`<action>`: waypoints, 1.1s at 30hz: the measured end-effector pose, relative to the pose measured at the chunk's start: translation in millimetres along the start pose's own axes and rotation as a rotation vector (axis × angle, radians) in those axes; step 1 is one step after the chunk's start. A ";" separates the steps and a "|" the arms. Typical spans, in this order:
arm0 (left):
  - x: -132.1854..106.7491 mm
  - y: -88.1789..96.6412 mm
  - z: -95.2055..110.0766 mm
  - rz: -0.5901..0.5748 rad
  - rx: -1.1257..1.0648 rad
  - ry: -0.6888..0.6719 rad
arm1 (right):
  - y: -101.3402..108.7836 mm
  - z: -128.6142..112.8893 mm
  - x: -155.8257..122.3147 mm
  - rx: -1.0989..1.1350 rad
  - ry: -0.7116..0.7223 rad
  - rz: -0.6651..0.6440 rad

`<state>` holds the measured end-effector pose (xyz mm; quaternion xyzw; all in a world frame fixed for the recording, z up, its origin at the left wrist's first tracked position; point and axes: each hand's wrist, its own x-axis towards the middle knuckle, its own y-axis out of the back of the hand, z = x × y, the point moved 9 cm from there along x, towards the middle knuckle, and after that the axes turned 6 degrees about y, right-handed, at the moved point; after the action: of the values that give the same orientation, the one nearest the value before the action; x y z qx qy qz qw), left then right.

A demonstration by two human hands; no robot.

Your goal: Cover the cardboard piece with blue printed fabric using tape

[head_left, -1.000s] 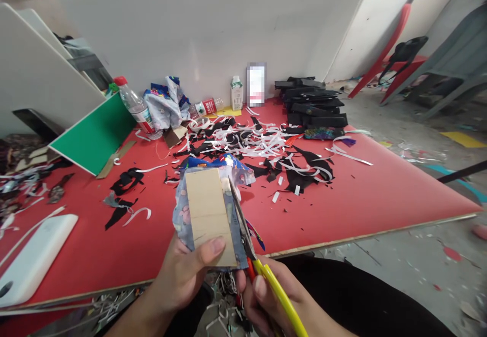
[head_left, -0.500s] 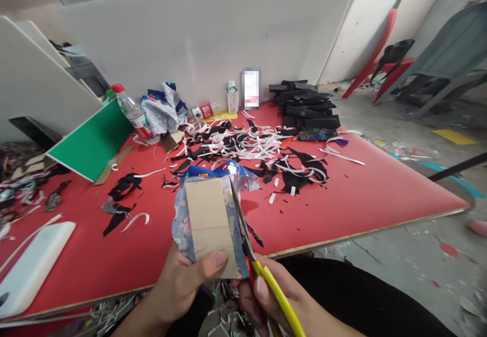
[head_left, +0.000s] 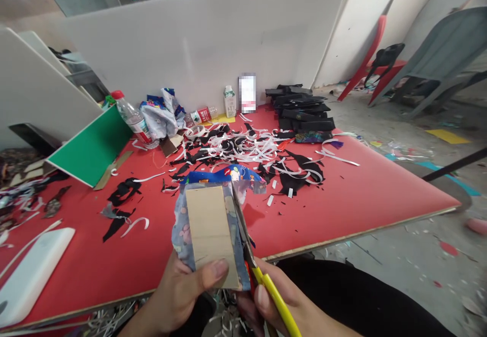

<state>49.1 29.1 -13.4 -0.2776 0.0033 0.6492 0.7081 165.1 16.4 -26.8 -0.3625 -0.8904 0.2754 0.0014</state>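
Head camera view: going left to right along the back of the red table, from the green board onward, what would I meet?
Green board, red-capped bottle, crumpled printed fabric, bottle on its side, small white container, pixelated screen, stack of black pieces.

Fabric-cutting workshop, as judged from my work table.
I record a red-topped table with a raw board edge (head_left: 365,184), strewn with curled white strips (head_left: 262,144) and black cloth-like offcuts (head_left: 291,183); a stack of flat black pieces (head_left: 304,108) near a plain white partition panel (head_left: 213,47); a bare grey floor (head_left: 399,256) littered with scraps; a grey plastic chair (head_left: 449,47); and yellow-handled metal scissors (head_left: 256,273) in my right hand (head_left: 300,301).
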 end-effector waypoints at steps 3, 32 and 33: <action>-1.8 -5.4 -0.1 -0.040 0.016 0.015 | 1.0 -0.8 0.4 0.001 0.006 0.011; 1.1 26.1 130.9 0.320 0.822 -0.739 | 38.4 -20.9 18.0 -0.252 0.047 0.172; -1.1 23.5 131.5 0.324 0.857 -0.768 | 39.2 -20.6 17.4 -0.259 0.044 0.173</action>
<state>-19.5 80.5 89.1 0.2917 0.0510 0.7436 0.5995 181.6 60.7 -32.0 -0.4407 -0.8838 0.1492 -0.0496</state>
